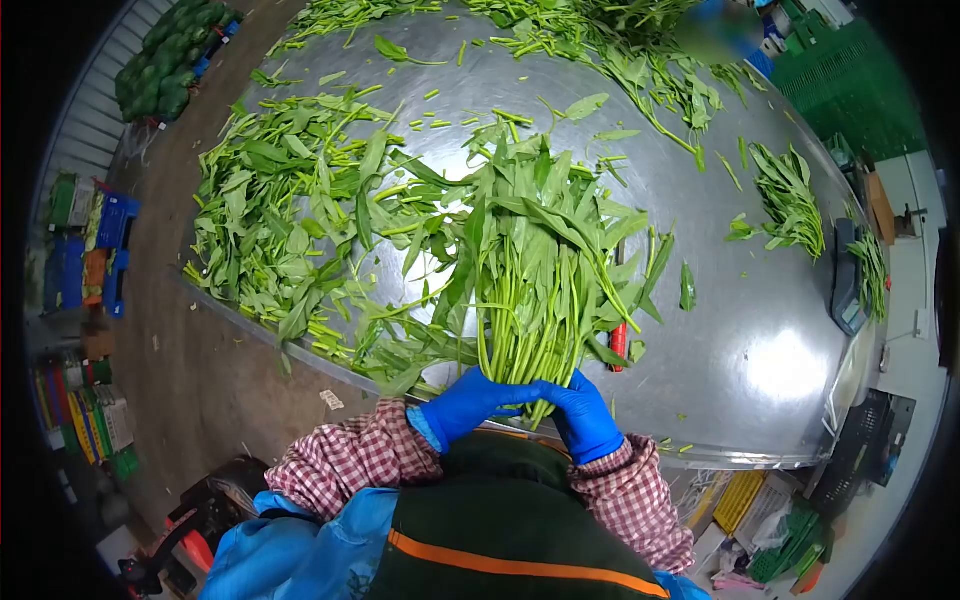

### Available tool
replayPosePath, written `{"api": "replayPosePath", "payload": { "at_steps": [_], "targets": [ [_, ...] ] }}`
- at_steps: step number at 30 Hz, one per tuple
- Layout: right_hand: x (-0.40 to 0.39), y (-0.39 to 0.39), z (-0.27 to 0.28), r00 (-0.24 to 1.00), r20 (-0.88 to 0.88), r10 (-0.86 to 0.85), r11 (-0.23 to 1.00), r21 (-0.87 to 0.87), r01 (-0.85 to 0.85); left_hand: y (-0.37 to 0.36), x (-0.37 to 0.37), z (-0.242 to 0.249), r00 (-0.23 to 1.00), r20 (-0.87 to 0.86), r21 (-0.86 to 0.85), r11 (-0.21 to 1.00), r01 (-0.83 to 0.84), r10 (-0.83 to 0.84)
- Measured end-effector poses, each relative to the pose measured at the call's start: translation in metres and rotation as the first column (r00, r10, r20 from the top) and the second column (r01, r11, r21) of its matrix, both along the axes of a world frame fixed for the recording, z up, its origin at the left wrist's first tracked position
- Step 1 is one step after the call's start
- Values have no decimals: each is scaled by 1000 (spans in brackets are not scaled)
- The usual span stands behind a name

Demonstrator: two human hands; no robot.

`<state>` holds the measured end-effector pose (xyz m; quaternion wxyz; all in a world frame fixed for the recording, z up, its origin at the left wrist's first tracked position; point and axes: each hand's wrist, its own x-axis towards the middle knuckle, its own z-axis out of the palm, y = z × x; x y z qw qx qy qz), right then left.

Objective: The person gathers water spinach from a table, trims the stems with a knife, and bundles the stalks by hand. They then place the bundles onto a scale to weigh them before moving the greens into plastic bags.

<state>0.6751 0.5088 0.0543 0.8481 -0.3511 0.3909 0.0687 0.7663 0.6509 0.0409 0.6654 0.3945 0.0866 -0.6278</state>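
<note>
A large bunch of leafy green vegetable with long pale stems (540,290) lies toward me at the table's front edge, leaves pointing away. My left hand (470,408), in a blue glove, is closed around the left side of the stem ends. From the right, my right hand (582,412), gloved the same way, wraps the same stems, and the two hands meet there. Just right of the bunch, a red-handled tool (619,345) lies partly hidden under leaves. Left of the bunch spreads a heap of loose greens (290,210).
The steel table (720,350) carries more greens (620,50) along its far side and a small bundle (787,200) at right. A dark scale-like device (848,280) stands by the right edge. Green crates (850,85) are at back right; a blue crate (117,225) stands at left.
</note>
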Motion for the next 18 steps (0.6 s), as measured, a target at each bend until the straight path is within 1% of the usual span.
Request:
{"api": "replayPosePath", "payload": {
  "at_steps": [1,2,3,5,6,7,9,10,11,12,13,14,15,16,17,18],
  "targets": [
    [0,2,-2,997,45,66,983,-175,-57,-1,2,2,974,201,38,994,103,-108],
    [-6,-5,-6,1000,22,-21,996,-88,23,3,0,-9,970,243,-35,999,21,-12],
    [-10,-19,-4,998,55,-36,999,27,34,8,6,-8,969,246,-35,999,17,-7],
    [-11,-30,7,989,-24,-146,979,139,148,17,17,-5,999,-30,-26,1000,-14,14],
    [-13,-34,6,992,-7,-124,977,173,124,16,19,-5,997,-73,-75,996,-47,41],
    [-14,-32,6,993,5,-120,978,171,117,14,19,-5,997,-61,-78,996,-50,46],
    [-11,-27,7,999,42,5,996,87,-9,9,16,-5,989,-143,-23,999,-34,30],
    [-4,-20,16,1000,23,-13,996,92,10,7,15,-4,975,-222,-26,999,-40,33],
    [-1,-15,14,998,-19,-59,993,105,60,5,14,-2,973,-226,26,999,-48,52],
    [0,-18,15,999,-40,-15,999,28,16,2,22,5,999,-36,-14,999,39,-40],
    [-1,-23,17,998,-64,24,998,-48,-27,0,34,23,979,158,-30,991,132,-126],
    [-6,-32,32,999,-30,43,984,-170,-47,8,53,47,945,293,-47,985,167,-146],
    [-14,-45,57,997,3,71,954,-293,-67,20,77,90,892,425,-59,979,196,-153],
    [-28,-62,80,992,101,76,964,-262,-47,35,92,131,860,490,63,990,130,-144],
    [-37,-78,94,978,196,75,973,-227,-29,58,111,123,918,389,-49,994,101,-74],
    [-30,-87,78,989,144,47,983,-185,-19,73,124,103,959,282,-159,985,63,-16]
  ]
}}
